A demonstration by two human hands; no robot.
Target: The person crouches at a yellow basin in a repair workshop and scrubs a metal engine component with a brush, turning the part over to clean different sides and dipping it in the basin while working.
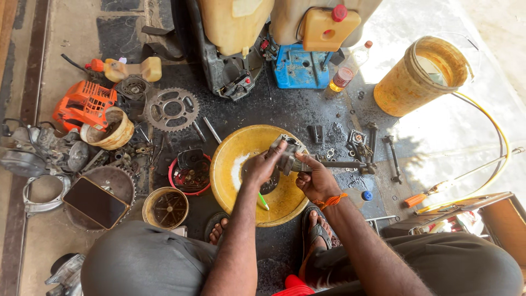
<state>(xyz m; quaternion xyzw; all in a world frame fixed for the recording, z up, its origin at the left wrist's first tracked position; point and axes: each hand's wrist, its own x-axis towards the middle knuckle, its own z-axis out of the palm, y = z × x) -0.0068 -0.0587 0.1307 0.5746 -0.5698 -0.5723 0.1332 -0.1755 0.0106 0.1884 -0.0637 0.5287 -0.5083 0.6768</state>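
Nearest the camera: two knees in grey cloth, bare forearms reaching forward between them, feet in dark sandals on the oil-blackened floor.

Left hand: fingers curled around the near side of a small grey cast-metal engine part, thumb pressed on its top. Right hand, orange thread band at the wrist: fingers clenched on the handle of a dark steel socket wrench whose shaft runs out to the right; the tool's head meets the metal part. The part sits in the air, held above the far half of a wide yellow plastic basin. A green-tipped stick pokes out below the left wrist, over the basin.

Left of the basin: red round tray of small bolts, toothed steel sprocket, orange plastic engine cover, cream bowl, tin can. Far side: blue metal base plate, clear bottle with reddish liquid. Right: stained yellow bucket, yellow hose, orange-handled screwdriver.
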